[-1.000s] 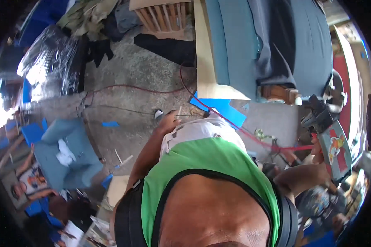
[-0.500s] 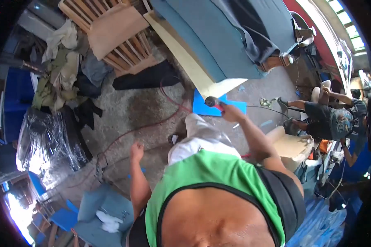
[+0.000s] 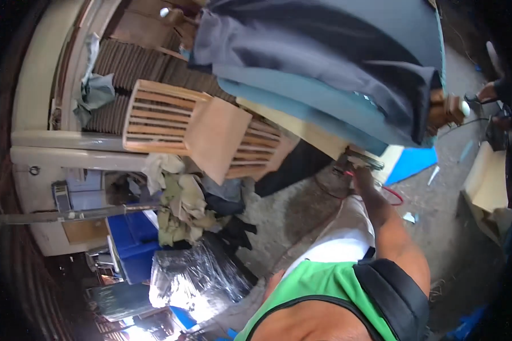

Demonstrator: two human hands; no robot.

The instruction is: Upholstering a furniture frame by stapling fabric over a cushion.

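Note:
My right hand [image 3: 363, 179] is closed round an air staple gun [image 3: 363, 159], with a red hose [image 3: 393, 194] running near it. The tool is at the lower edge of a blue-grey upholstered sofa [image 3: 301, 96], close to a pale yellow sheet [image 3: 301, 126] along that edge. Dark grey fabric [image 3: 324, 62] drapes over the sofa, and a turned wooden leg [image 3: 446, 108] with a white tip sticks out at its right. Of my left arm only a bit of skin [image 3: 274, 282] shows beside my green shirt; its fingers cannot be made out.
A slatted wooden chair [image 3: 219, 136] lies left of the sofa, by a black cloth [image 3: 296, 165]. Cloth scraps [image 3: 185, 204] and a plastic-wrapped bundle [image 3: 199, 278] are piled at the left. A blue sheet [image 3: 412, 163] lies on the floor; a beige padded piece [image 3: 486, 179] stands at right.
The view has swung left, so the sofa and chair sit further right. My right hand with the staple gun has come to the sofa's lower edge. My left hand has dropped mostly from sight.

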